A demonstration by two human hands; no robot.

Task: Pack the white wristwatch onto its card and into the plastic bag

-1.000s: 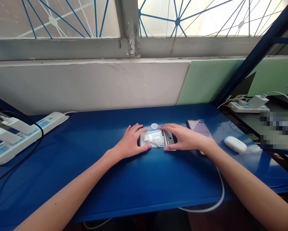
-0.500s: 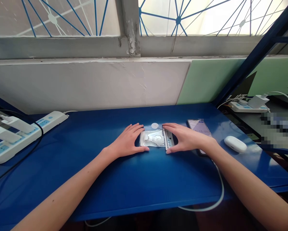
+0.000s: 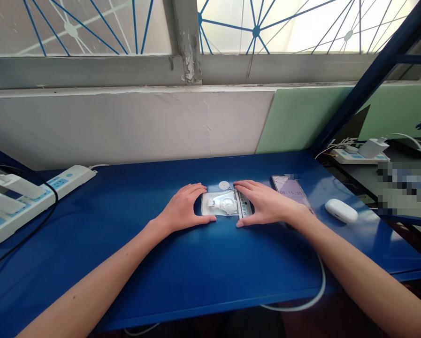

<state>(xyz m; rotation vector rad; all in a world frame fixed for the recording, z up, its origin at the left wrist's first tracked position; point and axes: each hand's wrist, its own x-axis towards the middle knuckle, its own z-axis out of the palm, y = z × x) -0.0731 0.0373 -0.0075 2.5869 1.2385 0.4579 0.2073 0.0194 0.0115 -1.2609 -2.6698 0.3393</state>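
A clear plastic packet (image 3: 220, 203) lies flat on the blue desk, with a white round-ended item inside whose kind I cannot make out. Its right end has a printed strip (image 3: 244, 206). My left hand (image 3: 185, 206) curves around the packet's left end, thumb and fingers apart. Around the right end is my right hand (image 3: 261, 203), also with thumb and fingers apart, partly covering the printed strip. Just beyond the packet's far edge sits a small round white disc (image 3: 224, 186), close to my right fingertips.
A phone (image 3: 294, 191) showing a timer lies partly behind my right forearm. Farther right sits a white earbud case (image 3: 341, 211). A power strip (image 3: 69, 180) with chargers and a black cable occupies the left side. A white cable (image 3: 321, 281) hangs over the desk's (image 3: 182, 277) front edge.
The whole view has shifted slightly. My right hand has come a little closer over the packet's right end, its thumb moving slightly left. The packet still lies between both hands.
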